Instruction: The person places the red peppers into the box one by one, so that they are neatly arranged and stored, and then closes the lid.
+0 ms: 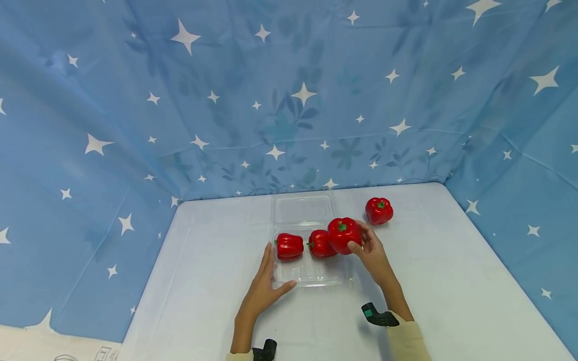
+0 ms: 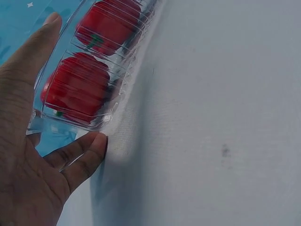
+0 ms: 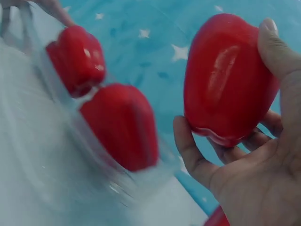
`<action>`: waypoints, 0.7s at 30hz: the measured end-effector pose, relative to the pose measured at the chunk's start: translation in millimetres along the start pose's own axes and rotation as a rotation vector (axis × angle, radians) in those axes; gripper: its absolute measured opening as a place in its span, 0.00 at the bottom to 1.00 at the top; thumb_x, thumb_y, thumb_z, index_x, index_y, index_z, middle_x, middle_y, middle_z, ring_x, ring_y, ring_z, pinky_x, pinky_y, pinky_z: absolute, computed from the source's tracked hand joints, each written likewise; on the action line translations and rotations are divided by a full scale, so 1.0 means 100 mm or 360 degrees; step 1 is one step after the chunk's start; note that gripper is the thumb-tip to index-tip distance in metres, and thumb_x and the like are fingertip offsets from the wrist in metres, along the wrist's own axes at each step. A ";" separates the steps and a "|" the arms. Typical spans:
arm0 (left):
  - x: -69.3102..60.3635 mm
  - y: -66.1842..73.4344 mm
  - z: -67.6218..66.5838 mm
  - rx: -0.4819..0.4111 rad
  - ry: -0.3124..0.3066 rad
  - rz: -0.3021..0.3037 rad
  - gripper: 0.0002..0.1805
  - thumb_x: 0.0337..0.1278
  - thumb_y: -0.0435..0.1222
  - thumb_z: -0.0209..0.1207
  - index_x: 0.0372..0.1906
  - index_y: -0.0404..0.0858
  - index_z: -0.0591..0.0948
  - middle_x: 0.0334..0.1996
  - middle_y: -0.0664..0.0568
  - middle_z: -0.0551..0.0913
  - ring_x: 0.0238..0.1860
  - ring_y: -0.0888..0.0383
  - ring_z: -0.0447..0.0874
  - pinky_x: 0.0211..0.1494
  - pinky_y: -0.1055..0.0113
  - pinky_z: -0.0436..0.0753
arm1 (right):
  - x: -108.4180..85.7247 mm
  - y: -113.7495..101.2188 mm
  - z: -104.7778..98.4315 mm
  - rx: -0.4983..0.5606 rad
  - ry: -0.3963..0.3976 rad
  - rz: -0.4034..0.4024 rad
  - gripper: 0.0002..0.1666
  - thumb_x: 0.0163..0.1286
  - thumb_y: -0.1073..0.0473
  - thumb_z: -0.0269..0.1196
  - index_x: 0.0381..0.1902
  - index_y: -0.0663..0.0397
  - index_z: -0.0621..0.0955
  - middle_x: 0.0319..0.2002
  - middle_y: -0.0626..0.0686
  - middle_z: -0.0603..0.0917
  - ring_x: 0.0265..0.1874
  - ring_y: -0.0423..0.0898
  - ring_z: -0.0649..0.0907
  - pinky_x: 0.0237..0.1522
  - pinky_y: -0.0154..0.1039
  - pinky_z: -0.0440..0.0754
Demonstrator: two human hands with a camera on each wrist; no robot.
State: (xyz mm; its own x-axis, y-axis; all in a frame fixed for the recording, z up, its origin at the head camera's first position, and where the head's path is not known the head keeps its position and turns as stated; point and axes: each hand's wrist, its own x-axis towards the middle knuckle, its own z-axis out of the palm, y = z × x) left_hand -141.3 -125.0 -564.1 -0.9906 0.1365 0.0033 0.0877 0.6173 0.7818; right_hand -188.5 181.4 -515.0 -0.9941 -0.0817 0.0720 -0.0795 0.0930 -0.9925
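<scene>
"What do we see the right hand (image 1: 374,255) doing?"
"Pinching a glossy, lobed red pepper (image 1: 341,235) near the right side of the clear, ridged plastic tray (image 1: 311,275)."
"And the left hand (image 1: 262,292)?"
"Spread, thumb apart, at the tray's left wall. Inside we see two smooth peppers (image 1: 289,247); a rounded fourth pepper (image 1: 379,211) sits on the white cloth (image 1: 203,271)."

Tray (image 1: 311,273): room at frt; 2 peppers (image 1: 289,246) block rear, L grip (image 1: 262,292) at L wall, held pepper (image 1: 343,234) on R.
</scene>
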 end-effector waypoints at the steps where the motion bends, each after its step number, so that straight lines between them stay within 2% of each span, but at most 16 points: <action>1: 0.00 0.00 0.00 0.0002 -0.0004 -0.0004 0.63 0.45 0.62 0.67 0.79 0.53 0.41 0.79 0.66 0.38 0.79 0.53 0.44 0.70 0.45 0.68 | 0.00 0.00 0.05 -0.0035 -0.0022 -0.0020 0.40 0.68 0.57 0.64 0.73 0.50 0.60 0.71 0.58 0.66 0.65 0.39 0.71 0.55 0.27 0.78; 6: 0.00 -0.02 -0.01 -0.0019 -0.0002 0.0014 0.62 0.45 0.61 0.67 0.79 0.53 0.41 0.79 0.64 0.38 0.79 0.52 0.44 0.70 0.44 0.67 | -0.03 0.01 0.32 -0.0163 -0.0123 -0.0118 0.41 0.64 0.58 0.68 0.71 0.52 0.64 0.68 0.59 0.69 0.67 0.61 0.70 0.57 0.42 0.81; 12: -0.01 -0.04 -0.01 -0.0037 0.0018 0.0055 0.62 0.45 0.59 0.68 0.79 0.51 0.42 0.79 0.63 0.39 0.79 0.49 0.46 0.66 0.45 0.72 | -0.10 0.02 0.59 -0.0325 -0.0196 -0.0174 0.45 0.58 0.53 0.72 0.70 0.47 0.66 0.67 0.59 0.71 0.65 0.62 0.72 0.57 0.55 0.81; 15: -0.01 -0.04 -0.01 -0.0042 0.0023 0.0101 0.62 0.47 0.57 0.69 0.79 0.48 0.43 0.80 0.60 0.39 0.78 0.47 0.48 0.64 0.46 0.75 | -0.13 0.03 0.70 -0.0423 -0.0190 -0.0218 0.46 0.54 0.51 0.74 0.69 0.49 0.67 0.67 0.58 0.71 0.66 0.61 0.71 0.57 0.58 0.80; 21: 0.00 -0.05 -0.02 -0.0057 0.0011 0.0142 0.63 0.46 0.57 0.69 0.79 0.46 0.42 0.80 0.59 0.39 0.78 0.44 0.50 0.62 0.47 0.77 | -0.17 0.05 0.87 -0.0660 -0.0114 -0.0422 0.46 0.49 0.50 0.77 0.65 0.52 0.72 0.64 0.57 0.75 0.64 0.60 0.74 0.54 0.59 0.81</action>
State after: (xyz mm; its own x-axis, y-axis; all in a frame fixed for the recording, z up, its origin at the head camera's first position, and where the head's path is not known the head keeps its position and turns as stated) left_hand -141.6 -129.8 -567.1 -0.9798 0.1841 0.0782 0.1719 0.5750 0.7999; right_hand -165.6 96.8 -529.8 -0.9290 -0.2227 0.2955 -0.3665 0.4454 -0.8169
